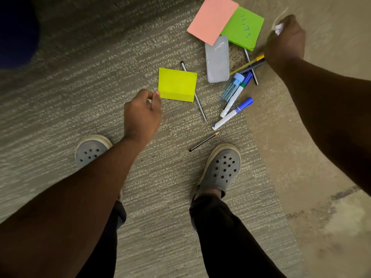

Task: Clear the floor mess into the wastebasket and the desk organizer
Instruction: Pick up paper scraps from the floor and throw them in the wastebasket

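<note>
My left hand (142,113) is curled, its thumb and fingertip pinching the left edge of a yellow sticky note (177,84) that covers part of a thin pen (200,109). My right hand (285,39), at the upper right, is closed on a crumpled white paper (279,29). On the carpet between the hands lie a pink note (212,19), a green note (244,29) with blue writing, a translucent case (217,59), a blue-capped marker (233,113), a green-banded marker (235,96), a clear tube (232,87), a short pencil (203,141) and a yellow-striped pencil (245,65).
My feet in grey clogs (90,149) (222,167) stand on ribbed carpet just below the mess. A smoother beige floor strip (301,137) runs along the right. A dark blue shape (16,31) fills the top left corner. No wastebasket or organizer is in view.
</note>
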Available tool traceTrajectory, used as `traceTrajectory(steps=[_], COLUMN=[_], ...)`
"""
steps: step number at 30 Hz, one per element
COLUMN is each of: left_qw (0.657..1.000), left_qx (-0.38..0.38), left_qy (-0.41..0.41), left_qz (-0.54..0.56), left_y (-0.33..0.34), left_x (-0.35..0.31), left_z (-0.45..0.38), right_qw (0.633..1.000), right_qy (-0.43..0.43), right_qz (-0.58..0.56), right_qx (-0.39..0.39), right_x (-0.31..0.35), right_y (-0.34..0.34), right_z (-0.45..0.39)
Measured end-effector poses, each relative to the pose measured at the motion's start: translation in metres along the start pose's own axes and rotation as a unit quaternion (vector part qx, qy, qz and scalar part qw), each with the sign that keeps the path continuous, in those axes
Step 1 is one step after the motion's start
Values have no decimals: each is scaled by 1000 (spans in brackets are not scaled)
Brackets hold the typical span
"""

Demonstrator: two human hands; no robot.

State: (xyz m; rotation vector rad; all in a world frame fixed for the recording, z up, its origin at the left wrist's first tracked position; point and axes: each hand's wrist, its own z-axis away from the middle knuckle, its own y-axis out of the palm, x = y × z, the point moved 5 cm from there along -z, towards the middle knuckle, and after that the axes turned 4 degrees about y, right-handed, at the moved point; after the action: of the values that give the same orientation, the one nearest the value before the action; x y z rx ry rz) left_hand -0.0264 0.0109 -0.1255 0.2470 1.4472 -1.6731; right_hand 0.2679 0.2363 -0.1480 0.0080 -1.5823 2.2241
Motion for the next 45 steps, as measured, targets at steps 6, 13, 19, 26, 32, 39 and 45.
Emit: traceTrajectory(steps=[6,13,19,26,32,39,45], left_qw=[998,974,900,920,960,951,995], left_qx=[-24,-211,-416,-361,-260,-262,-20], left_qy=[-32,-34,27,-83,-63,127,69], left_qz=[54,79,131,127,80,108,63], left_y=[-59,-216,-375,-426,-403,-326,-195], left_x=[-22,-69,-60,13,27,-25,-44], left_z=[10,-2,-21,-51,-43,13,36], right_qw=[989,936,835,865,887,883,958], right_qy=[-24,-166,-337,-426,-420,-293,-48], right_qz=[-142,-311,-422,-203,-162,-364,-282], right_qx=[-33,10,101,171,107,-33,31], right_x=[49,236,424,525,501,376,198], right_y=[-37,-71,-104,-61,-48,-67,-19], right_z=[74,217,320,343,344,335,285])
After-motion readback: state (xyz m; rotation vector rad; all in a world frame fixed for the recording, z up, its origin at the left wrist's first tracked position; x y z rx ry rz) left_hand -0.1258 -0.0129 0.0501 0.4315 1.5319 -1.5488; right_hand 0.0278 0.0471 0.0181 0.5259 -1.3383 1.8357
